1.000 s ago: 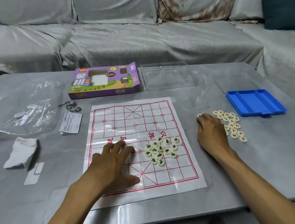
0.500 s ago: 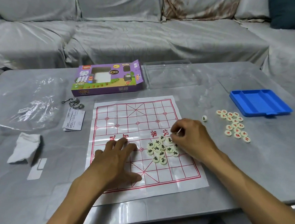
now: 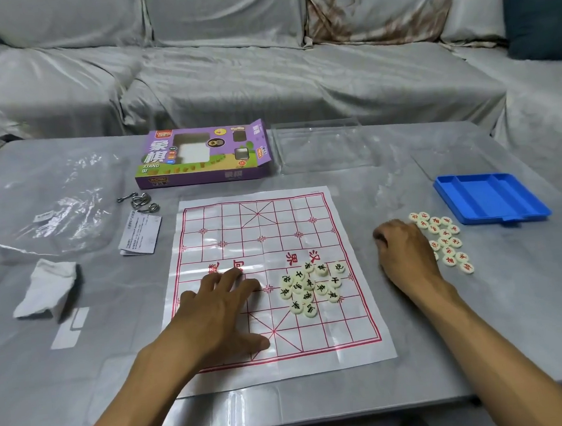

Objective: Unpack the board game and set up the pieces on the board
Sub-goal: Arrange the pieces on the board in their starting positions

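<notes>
— Where is the board (image 3: 261,235) laid?

— Flat at the middle of the grey tabletop (image 3: 419,330), its red grid squared to the near edge, the longer side running from near edge to far edge. A grey covered sofa (image 3: 226,75) is seen beyond the far edge.

— And the pieces?

— A cluster of black-lettered pieces (image 3: 311,286) is gathered on the near right part of the board. The red-lettered pieces (image 3: 445,241) are heaped on the tabletop off the board's right edge, near the blue tray (image 3: 489,199).

— The hands?

— The left hand (image 3: 220,311) is pressed flat on the board, fingers spread, just left of the black cluster. The right hand (image 3: 407,251) is curled beside the red heap; what is pinched, if anything, cannot be told.

— Further out?

— A purple game box (image 3: 200,157) is set by the far edge, a clear lid (image 3: 321,144) beside it.
</notes>
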The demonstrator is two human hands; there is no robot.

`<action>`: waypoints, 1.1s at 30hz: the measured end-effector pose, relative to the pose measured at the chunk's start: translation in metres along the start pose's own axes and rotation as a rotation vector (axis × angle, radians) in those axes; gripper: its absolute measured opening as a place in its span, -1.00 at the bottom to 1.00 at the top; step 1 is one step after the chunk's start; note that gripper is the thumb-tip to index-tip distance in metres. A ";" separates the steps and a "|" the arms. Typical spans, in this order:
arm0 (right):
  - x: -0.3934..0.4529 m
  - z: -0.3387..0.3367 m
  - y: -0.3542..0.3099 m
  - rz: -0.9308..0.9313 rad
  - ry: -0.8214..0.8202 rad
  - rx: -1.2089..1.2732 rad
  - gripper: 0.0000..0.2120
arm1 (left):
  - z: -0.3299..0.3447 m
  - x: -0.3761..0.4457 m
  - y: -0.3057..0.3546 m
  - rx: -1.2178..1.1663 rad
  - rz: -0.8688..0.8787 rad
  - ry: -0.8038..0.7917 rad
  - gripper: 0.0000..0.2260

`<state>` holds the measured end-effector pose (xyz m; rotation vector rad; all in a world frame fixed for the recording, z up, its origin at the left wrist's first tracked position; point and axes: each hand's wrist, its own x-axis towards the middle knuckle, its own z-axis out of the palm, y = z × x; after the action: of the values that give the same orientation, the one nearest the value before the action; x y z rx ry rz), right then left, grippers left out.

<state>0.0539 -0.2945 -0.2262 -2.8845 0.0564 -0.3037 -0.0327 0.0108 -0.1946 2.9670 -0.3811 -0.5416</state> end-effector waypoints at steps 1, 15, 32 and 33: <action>0.000 -0.002 0.000 0.006 0.008 0.036 -0.82 | 0.000 0.000 0.000 -0.007 -0.002 0.001 -0.26; -0.035 -0.018 -0.075 0.003 -0.270 0.748 -0.87 | 0.000 0.000 0.000 -0.013 -0.006 -0.002 -0.26; -0.015 -0.073 0.074 0.371 -0.302 -0.095 -0.67 | 0.003 -0.008 0.025 0.012 0.043 -0.004 -0.25; -0.016 -0.069 0.077 0.366 -0.319 -0.102 -0.66 | 0.003 -0.009 0.027 0.015 0.043 -0.004 -0.26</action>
<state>0.0229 -0.3841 -0.1821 -2.9048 0.5474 0.2316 -0.0477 -0.0131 -0.1905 2.9650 -0.4505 -0.5429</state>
